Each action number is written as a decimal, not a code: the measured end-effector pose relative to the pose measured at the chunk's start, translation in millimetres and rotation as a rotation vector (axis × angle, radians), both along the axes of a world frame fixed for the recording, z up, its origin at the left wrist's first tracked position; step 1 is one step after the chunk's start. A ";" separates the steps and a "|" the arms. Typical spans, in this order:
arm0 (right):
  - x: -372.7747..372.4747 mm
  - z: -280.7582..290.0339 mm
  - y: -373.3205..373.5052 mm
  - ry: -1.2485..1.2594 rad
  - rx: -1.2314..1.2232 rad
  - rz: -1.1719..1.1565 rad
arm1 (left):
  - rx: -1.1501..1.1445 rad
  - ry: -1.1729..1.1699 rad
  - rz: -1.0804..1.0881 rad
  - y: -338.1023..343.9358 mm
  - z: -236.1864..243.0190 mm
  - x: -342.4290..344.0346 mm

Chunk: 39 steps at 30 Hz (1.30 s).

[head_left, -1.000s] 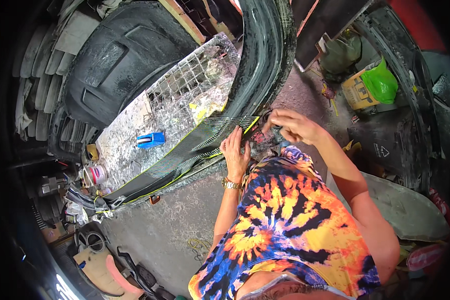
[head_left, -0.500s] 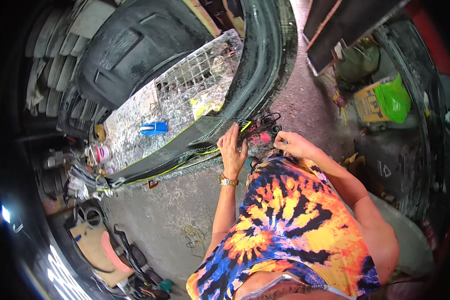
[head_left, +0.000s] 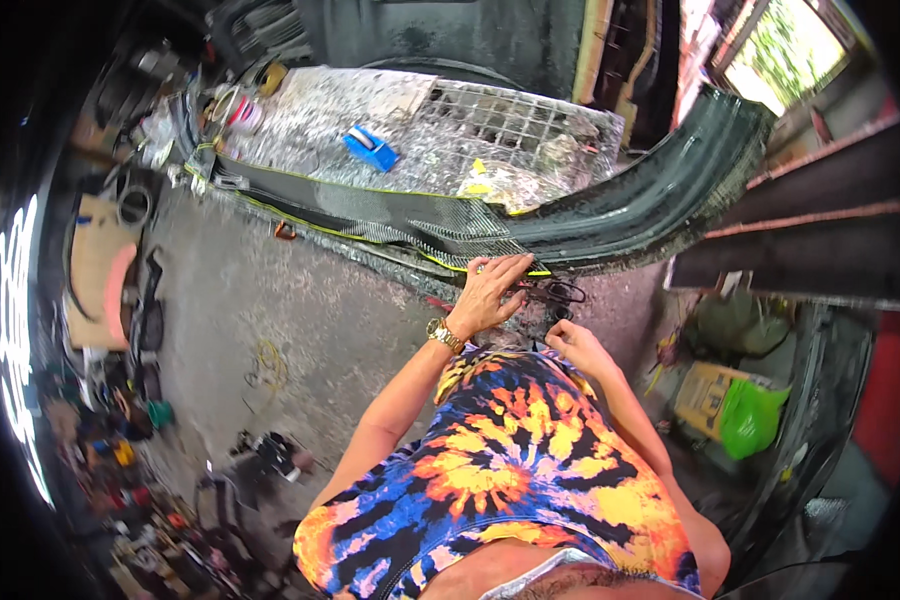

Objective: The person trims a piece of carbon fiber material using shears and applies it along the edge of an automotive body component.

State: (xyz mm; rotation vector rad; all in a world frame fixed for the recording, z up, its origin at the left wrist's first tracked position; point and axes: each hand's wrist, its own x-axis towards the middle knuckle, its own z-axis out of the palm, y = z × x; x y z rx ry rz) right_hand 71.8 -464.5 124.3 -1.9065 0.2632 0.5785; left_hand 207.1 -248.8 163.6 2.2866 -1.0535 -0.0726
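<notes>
A long strip of dark woven cloth [head_left: 450, 232], carbon-fibre in look and edged in yellow, lies along a black curved mould [head_left: 640, 212]. My left hand [head_left: 492, 294], with a gold watch on its wrist, rests extended fingers on the strip's right end. Its fingers are stretched out rather than wrapped round the cloth. Close to my waist, my right hand [head_left: 580, 347] is closed with its fingertips together. Whatever those fingers hold, if anything, is too small to make out. Black loops [head_left: 562, 291], possibly scissor handles, show just beyond the hands.
A blue tape dispenser [head_left: 372, 149] sits on the stained worktop [head_left: 310, 110], left of a metal grid [head_left: 500, 115]. Dark panels [head_left: 820, 235] stand at the right, above a cardboard box [head_left: 703, 398] and green bag [head_left: 750, 418]. Clutter [head_left: 160, 520] covers the lower left floor.
The view has swung round, so the bench now runs more level across it. My left hand stays at the cloth's end; my right hand remains closed near my waist.
</notes>
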 end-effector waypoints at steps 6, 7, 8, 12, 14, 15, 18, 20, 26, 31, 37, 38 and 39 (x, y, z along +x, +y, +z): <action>18.9 5.4 -1.0 -0.008 -0.075 0.143 | -0.054 0.040 -0.007 7.1 -3.2 -3.7; 20.6 5.0 0.8 -0.005 -0.090 0.142 | -0.074 0.065 -0.019 10.7 -1.8 -3.5; 25.4 10.7 7.5 -0.005 -0.108 0.147 | -0.111 0.063 -0.001 15.4 -0.1 -5.1; 23.4 16.1 27.9 0.001 -0.177 0.083 | -0.240 0.021 -0.031 27.6 12.2 -6.9; 27.0 28.1 53.0 0.085 -0.207 0.147 | -0.291 0.267 -0.100 54.1 0.1 -13.8; 20.6 15.9 66.7 0.088 -0.218 0.105 | -0.321 0.509 -0.156 66.2 -2.3 -15.1; 18.5 -0.2 109.3 0.263 -0.007 0.340 | -0.374 0.997 -0.407 110.0 -3.8 -16.0; -8.9 -34.9 146.1 0.200 0.103 0.220 | -0.283 1.282 -0.564 145.5 -21.3 -11.3; -23.9 -40.5 227.9 0.259 0.352 -0.071 | -0.139 1.610 -0.661 241.9 -50.3 23.4; -32.4 -2.7 249.6 0.367 0.308 -0.119 | 0.098 1.559 -0.546 290.0 -66.1 60.2; -16.3 29.5 267.9 0.324 -0.051 -0.059 | -0.360 0.813 -0.236 254.1 -27.7 106.7; -11.7 31.9 269.3 0.189 -0.161 -0.082 | -0.399 0.613 -0.264 244.3 -29.4 115.6; -3.3 38.5 272.9 0.054 -0.267 -0.102 | -0.432 0.412 -0.285 235.0 -36.0 123.2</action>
